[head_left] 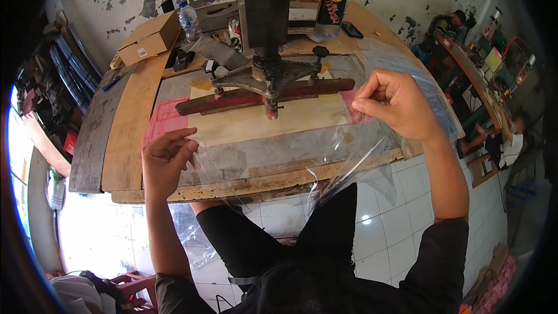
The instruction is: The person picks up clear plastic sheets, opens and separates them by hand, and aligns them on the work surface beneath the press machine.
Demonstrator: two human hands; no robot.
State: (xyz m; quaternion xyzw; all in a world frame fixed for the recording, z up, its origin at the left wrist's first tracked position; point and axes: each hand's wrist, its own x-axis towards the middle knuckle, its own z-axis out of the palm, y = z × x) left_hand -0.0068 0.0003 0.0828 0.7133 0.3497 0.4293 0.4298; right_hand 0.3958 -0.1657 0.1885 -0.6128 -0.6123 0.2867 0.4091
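A thin clear plastic sheet (354,154) hangs between my hands over the table's front edge and sags toward my lap. My left hand (165,160), fingers curled in, pinches its left end near the pink sheet (167,119). Raised higher, my right hand (398,104) has thumb and fingers closed on the other end. Just beyond them, a press head (267,78) with a long dark red bar (232,100) stands above a pale flat board (250,125) on the grey press bed.
On the wooden table (131,134) are a cardboard box (150,38), a water bottle (188,20) and a phone (352,29). Clear plastic sheets (401,78) lie at the right. Two people sit by another bench (474,75) at far right. A red stool (136,288) stands lower left.
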